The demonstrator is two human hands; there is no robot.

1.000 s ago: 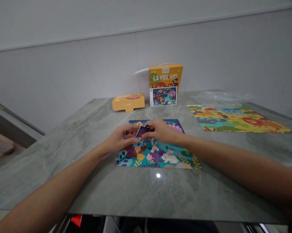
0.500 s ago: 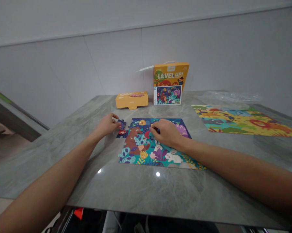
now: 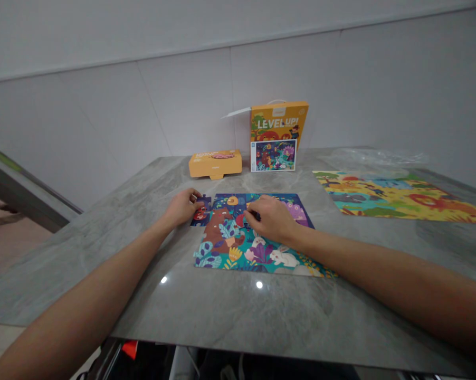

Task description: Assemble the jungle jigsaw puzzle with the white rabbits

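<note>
My left hand [image 3: 183, 206] rests at the left of the jigsaw puzzle, its curled fingers at a small section of puzzle pieces [image 3: 202, 213] in dark blue with a red figure. A narrow gap separates that section from the main puzzle [image 3: 238, 253], which shows a brown bear, white rabbits and plants. Over the puzzle's upper middle lies my right hand [image 3: 272, 217], closed with the fingers bent inward. Whatever its fingertips hold, if anything, is hidden. Part of the puzzle's right side is covered by my right hand and forearm.
Behind the puzzle stand a yellow open box [image 3: 215, 165], a tall "LEVEL UP!" box [image 3: 279, 119] and a picture card [image 3: 273, 156] leaning on it. On the right lie a yellow animal puzzle [image 3: 396, 200] and clear plastic wrapping [image 3: 374, 158]. The grey table [image 3: 238, 311] meets a wall.
The upper dark blue piece has moved down and right, and now sits against the red-figured piece. My left hand has shifted slightly right with it. My right hand has barely moved.
</note>
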